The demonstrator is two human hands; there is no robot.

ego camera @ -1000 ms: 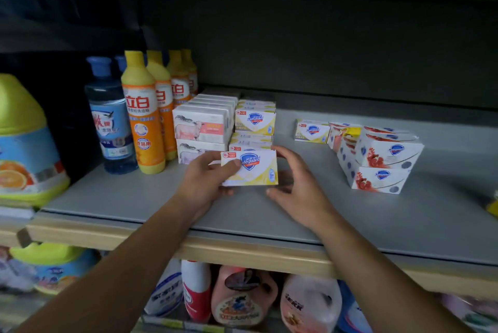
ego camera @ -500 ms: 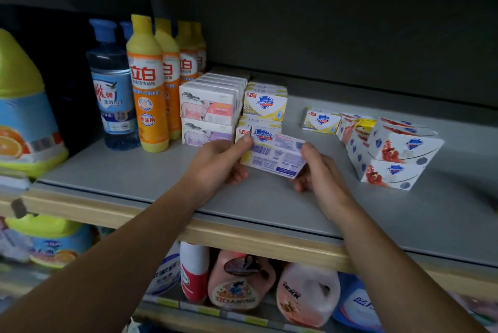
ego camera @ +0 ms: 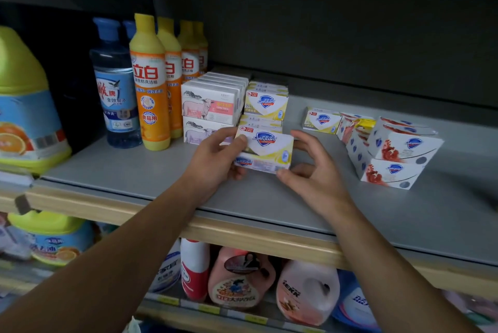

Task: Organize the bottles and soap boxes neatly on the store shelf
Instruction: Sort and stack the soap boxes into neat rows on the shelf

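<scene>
I am pinching a yellow soap box [ego camera: 265,150] between my left hand [ego camera: 215,163] and right hand [ego camera: 314,171], fingers curled, above the shelf [ego camera: 269,203].

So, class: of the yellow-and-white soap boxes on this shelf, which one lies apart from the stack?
The lone yellow box lying flat beside the red-and-white boxes, right of the stack.

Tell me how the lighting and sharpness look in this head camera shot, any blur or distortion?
Head view: dim overall, the shelf back wall nearly black; the held yellow soap box is lit and its logo legible; the shelf bends from wide-angle distortion; the far right edge smears into blur; no strong glare.
</scene>
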